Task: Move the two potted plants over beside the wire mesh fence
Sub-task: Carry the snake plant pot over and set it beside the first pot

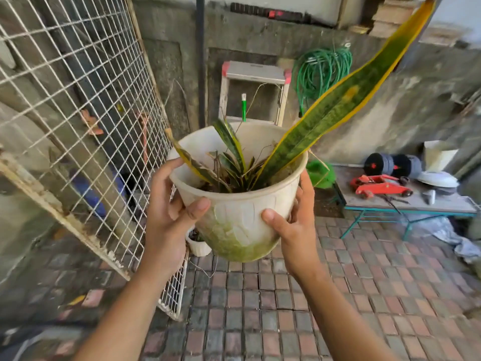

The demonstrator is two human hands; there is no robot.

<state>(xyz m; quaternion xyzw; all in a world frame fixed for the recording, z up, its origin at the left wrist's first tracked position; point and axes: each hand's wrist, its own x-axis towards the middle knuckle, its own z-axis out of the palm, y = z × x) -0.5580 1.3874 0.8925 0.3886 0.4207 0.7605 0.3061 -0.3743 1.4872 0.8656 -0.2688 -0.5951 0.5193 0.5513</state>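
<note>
1. The left hand and right hand clasped the white pot from both sides.
2. The pot hung above the brick floor, beside the wire mesh fence.

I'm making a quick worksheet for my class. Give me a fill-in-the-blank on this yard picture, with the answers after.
1. The big pot is held up by ____ hands, the left hand and the right hand.
2. The coiled hose on the wall is ____ in colour.
3. The wire mesh fence stands on the person's ____ side.
4. A smaller pot sits on the ____ by the fence.

Answers: two; green; left; ground
</note>
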